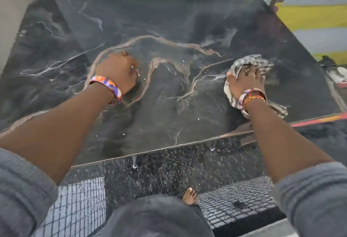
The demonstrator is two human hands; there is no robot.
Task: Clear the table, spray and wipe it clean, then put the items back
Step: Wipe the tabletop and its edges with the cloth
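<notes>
A glossy black marble-patterned table (169, 30) fills the view, with small water droplets scattered on its middle. My right hand (246, 80) presses a crumpled black-and-white checked cloth (251, 62) flat against the table's right part. My left hand (117, 71) rests on the table's left-centre as a closed fist, with nothing visible in it. Both wrists wear colourful bands.
A striped pink, yellow and grey surface (315, 17) stands to the right of the table. Small dark and white items (336, 71) lie beside the table's right edge. Below the near edge is a speckled dark floor (169, 176), a foot (190, 196) and my lap.
</notes>
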